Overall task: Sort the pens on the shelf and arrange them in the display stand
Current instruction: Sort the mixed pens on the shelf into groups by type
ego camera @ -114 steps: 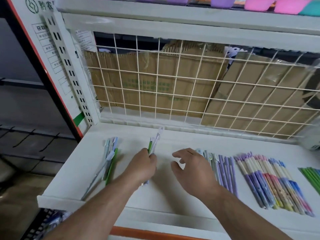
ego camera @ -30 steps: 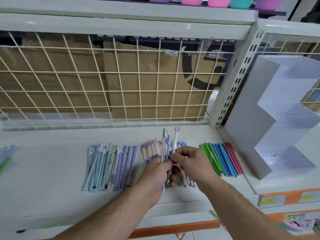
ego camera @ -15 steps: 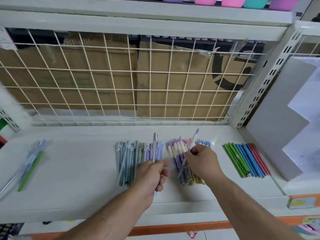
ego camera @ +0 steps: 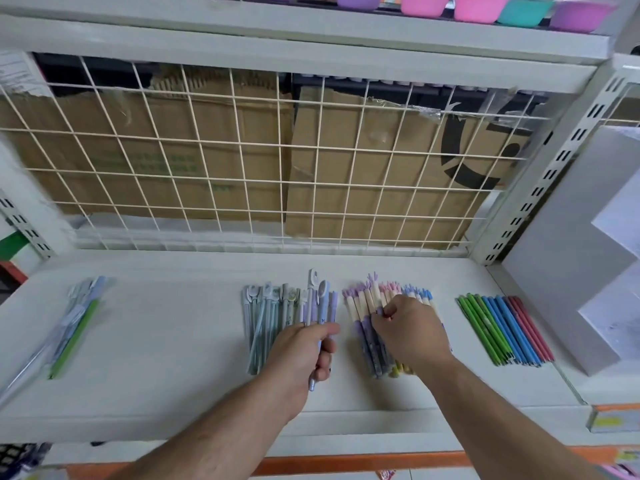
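Even soft light, blurred warped edges

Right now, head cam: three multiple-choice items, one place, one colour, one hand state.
1. Where is the white display stand? A far left; B right, beyond the perforated upright; C top shelf
2. Colours in the rightmost pen group? A green, blue, red; B black, yellow; C all purple
3. The left hand is: A flat, open; B gripping pens; C out of view
Answers: B, it stands right of that upright; A, three colour bands lie side by side; B, its fingers curl round them.
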The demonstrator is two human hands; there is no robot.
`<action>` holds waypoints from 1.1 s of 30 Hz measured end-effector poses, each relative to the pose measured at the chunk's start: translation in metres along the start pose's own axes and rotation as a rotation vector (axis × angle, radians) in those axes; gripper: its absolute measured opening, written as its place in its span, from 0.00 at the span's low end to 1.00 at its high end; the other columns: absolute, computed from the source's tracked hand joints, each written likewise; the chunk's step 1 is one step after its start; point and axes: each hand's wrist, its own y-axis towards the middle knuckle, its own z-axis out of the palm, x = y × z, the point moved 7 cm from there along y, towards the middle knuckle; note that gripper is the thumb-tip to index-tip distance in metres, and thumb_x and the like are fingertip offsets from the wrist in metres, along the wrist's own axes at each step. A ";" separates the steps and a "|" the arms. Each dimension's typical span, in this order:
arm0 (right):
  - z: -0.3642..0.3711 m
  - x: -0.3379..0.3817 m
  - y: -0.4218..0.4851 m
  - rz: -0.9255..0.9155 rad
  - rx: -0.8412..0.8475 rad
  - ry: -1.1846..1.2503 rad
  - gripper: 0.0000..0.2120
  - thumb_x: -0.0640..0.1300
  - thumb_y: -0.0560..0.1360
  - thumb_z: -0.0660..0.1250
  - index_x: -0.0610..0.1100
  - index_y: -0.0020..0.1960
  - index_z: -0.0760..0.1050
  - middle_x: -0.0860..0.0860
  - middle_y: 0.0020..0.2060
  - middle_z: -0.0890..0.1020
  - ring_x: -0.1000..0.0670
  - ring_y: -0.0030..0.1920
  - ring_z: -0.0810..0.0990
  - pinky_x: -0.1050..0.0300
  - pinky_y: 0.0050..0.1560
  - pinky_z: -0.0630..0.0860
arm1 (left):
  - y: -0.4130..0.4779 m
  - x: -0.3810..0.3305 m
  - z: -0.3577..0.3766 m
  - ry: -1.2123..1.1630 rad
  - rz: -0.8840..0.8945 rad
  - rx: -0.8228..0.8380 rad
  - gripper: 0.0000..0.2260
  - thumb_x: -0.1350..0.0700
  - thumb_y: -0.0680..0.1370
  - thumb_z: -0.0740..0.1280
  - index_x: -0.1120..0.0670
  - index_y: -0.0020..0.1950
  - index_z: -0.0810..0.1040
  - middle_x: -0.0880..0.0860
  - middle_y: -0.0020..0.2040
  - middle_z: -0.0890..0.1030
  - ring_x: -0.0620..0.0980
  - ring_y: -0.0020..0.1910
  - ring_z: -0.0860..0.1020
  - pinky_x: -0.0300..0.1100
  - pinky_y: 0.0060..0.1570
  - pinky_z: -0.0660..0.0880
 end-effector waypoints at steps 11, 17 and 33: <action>0.001 0.026 -0.024 -0.106 0.089 0.374 0.05 0.45 0.75 0.69 0.47 0.41 0.79 0.52 0.33 0.82 0.51 0.34 0.80 0.57 0.34 0.77 | -0.007 -0.004 0.008 -0.078 0.006 0.072 0.13 0.59 0.77 0.70 0.66 0.58 0.81 0.61 0.42 0.80 0.55 0.34 0.77 0.43 0.31 0.75; 0.030 0.057 -0.054 -0.109 0.428 0.711 0.01 0.34 0.76 0.71 0.38 0.46 0.80 0.47 0.34 0.84 0.53 0.31 0.82 0.64 0.31 0.76 | -0.012 -0.006 0.014 -0.110 0.043 0.179 0.13 0.59 0.83 0.59 0.58 0.58 0.83 0.60 0.52 0.85 0.56 0.46 0.83 0.53 0.49 0.81; 0.058 0.080 -0.050 -0.047 0.362 0.739 0.05 0.33 0.75 0.69 0.39 0.42 0.75 0.44 0.29 0.79 0.49 0.23 0.73 0.62 0.21 0.65 | -0.025 -0.027 -0.041 0.051 0.228 -0.008 0.11 0.57 0.83 0.61 0.61 0.52 0.81 0.58 0.35 0.83 0.57 0.30 0.81 0.45 0.33 0.78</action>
